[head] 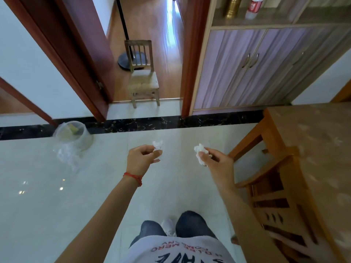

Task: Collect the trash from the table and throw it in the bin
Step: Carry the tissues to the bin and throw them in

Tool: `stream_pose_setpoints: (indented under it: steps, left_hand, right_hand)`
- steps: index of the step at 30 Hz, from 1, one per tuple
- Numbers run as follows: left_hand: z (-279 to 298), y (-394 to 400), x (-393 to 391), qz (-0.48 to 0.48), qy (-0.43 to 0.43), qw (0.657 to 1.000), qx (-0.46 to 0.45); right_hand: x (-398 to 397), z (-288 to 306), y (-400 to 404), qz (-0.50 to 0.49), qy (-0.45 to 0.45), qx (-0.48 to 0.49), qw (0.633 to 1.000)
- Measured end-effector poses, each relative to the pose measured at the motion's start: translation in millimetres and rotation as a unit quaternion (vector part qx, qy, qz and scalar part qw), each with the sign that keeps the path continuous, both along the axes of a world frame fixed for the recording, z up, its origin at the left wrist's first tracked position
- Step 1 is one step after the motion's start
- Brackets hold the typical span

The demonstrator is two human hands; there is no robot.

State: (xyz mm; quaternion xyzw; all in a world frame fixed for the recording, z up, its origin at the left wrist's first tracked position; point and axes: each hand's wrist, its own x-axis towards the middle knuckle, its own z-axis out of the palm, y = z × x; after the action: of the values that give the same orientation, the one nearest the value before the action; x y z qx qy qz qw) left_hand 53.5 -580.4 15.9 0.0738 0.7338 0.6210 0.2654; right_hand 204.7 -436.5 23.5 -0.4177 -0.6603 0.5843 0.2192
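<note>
My left hand point(141, 158) pinches a small crumpled white tissue point(158, 144) between thumb and fingers. My right hand point(216, 162) grips a second crumpled white tissue point(199, 151). Both hands are held out over the pale tiled floor. The bin point(76, 136), a clear tub lined with a loose plastic bag, stands on the floor to the far left of my left hand, by the wall. Something yellowish lies inside it. The table point(319, 141) with a beige patterned top is at my right.
A wooden chair point(279, 196) is tucked against the table at the right. A small wooden chair point(143, 80) stands in the doorway ahead, with a round black stand base behind it. A cabinet point(252, 67) with purple doors lines the right wall.
</note>
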Motion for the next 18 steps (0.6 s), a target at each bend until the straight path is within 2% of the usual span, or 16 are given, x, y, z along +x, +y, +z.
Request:
stream_pose_setpoints:
  steps: [10, 18]
  left_hand:
    - [-18.1, 131.8, -131.6, -0.025, -0.002, 1.0, 0.003]
    - [-1.2, 239.9, -228.9, -0.03, -0.007, 1.0, 0.001]
  right_hand:
    - [-131.2, -18.5, 128.7, -0.019, -0.004, 0.024, 1.0]
    - [-229.0, -7.0, 236.1, -0.032, 0.019, 0.005, 0.999]
